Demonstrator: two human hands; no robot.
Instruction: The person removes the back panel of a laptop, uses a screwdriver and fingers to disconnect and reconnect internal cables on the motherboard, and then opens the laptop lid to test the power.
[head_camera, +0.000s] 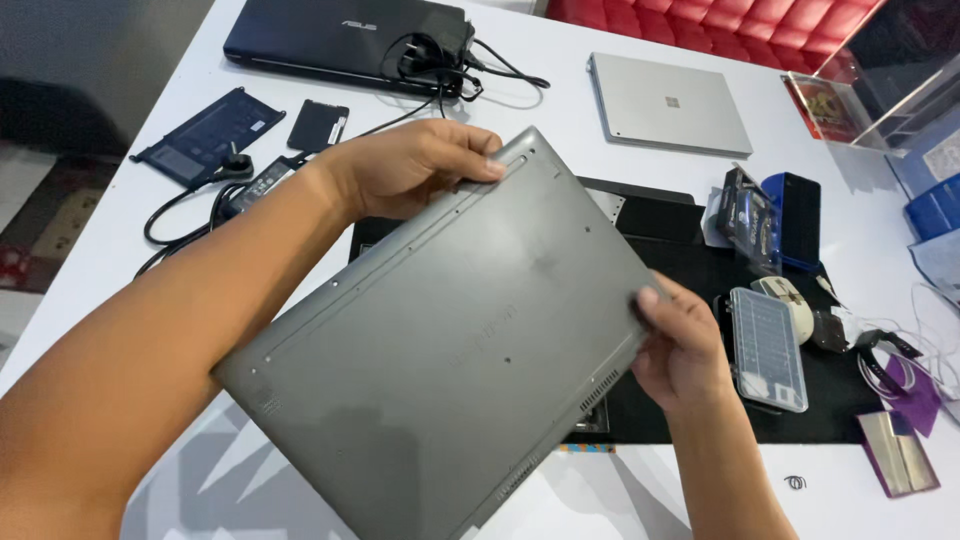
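Grey laptop bottom cover (440, 350): lifted, tilted, above the black mat (700, 400) on the white table (560, 90); best kept level and moved slowly, I judge. My left hand (410, 170) clamps the far edge, fingers curled over; my right hand (680, 350) pinches the near-right edge, thumb on top.

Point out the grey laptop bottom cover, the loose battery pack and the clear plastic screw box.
grey laptop bottom cover (450, 340), head view, middle of its flat face
battery pack (208, 135), head view, centre of its dark top
clear plastic screw box (768, 348), head view, centre of its lid
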